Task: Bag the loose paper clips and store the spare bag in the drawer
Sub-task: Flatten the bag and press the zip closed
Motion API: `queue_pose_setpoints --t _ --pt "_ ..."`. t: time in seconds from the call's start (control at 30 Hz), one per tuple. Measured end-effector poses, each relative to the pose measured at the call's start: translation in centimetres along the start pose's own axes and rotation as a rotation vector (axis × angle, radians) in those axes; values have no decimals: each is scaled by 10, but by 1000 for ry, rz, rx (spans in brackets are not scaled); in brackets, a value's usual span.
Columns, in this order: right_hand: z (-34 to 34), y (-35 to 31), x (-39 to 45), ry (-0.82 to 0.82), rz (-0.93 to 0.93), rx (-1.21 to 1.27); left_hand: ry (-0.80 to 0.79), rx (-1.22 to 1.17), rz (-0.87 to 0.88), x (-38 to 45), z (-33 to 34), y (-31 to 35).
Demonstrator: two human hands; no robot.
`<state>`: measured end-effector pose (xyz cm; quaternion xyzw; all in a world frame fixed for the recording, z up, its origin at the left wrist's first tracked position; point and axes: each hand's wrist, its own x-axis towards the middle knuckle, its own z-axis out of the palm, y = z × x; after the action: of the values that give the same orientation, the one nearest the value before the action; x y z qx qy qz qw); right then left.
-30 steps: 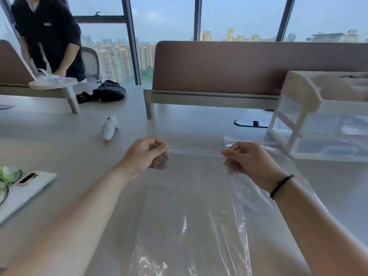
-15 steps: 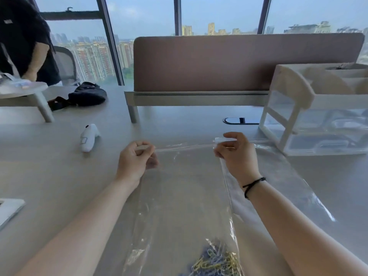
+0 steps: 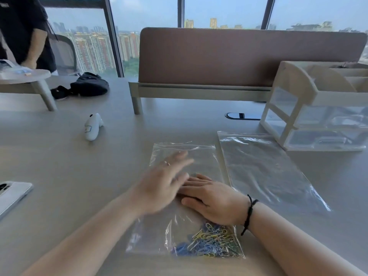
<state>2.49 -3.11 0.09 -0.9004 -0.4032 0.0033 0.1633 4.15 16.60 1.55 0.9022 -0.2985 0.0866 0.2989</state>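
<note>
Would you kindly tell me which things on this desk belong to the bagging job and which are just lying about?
Job:
- bag of paper clips, flat under the left hand and right hand
- spare bag, empty
- drawer unit

Lying about:
- white handheld device
- phone
- black pouch

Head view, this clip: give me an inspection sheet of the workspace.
Surface: grey desk.
Job's things: paper clips inside clear bag, lying flat; spare bag flat to its right; drawer unit, drawers closed.
Clutter: white device, phone, black pouch.
Grippers: left hand blurred, open over bag; right hand flat, presses bag.
Cables: nothing seen; cable port.
Surroundings: brown divider, windows, another person at far left.
</note>
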Motion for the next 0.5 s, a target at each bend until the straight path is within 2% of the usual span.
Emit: queue_pose_setpoints --t 0.07,0.23,0.33,0.5 --pt "1 -2 0 1 1 -74 -208 25 -15 -8 12 2" --pt "-7 -8 -1 -158 146 -117 -389 241 -77 -13 6 3" --pt "-11 -7 -5 -226 192 -126 -462 385 -71 -26 1 9" --pt "-10 -5 -8 -252 201 -131 -483 467 -64 -48 -4 13"
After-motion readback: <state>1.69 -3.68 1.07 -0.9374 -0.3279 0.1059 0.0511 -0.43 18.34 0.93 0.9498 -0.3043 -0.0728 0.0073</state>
